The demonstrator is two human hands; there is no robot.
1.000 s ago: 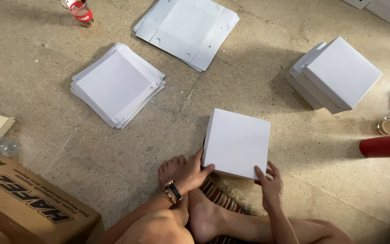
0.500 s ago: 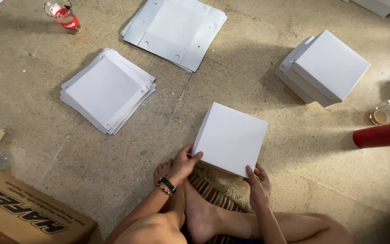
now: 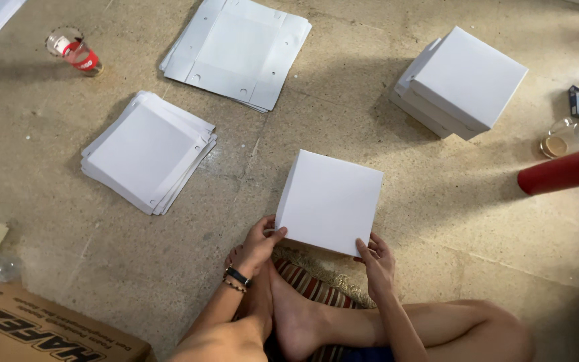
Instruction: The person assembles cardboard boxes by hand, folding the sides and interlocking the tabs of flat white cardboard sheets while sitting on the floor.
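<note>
Both hands, left hand [image 3: 257, 245] and right hand [image 3: 376, 260], grip the white box [image 3: 330, 201] by its near corners; fingers curl beneath, apparently squaring it.

**Bare arms, one banded wrist**

The person's forearms are bare, with no sleeves in view. The left hand [image 3: 257, 247] carries two things at the wrist: a dark band with a small rectangular face [image 3: 238, 276] and, just below it, a thin bracelet of small beads [image 3: 233, 287]. The right hand [image 3: 378, 265] wears nothing, no ring or band. Legs and feet are bare too; a strip of dark blue cloth [image 3: 363, 353] shows at the lap.
</note>
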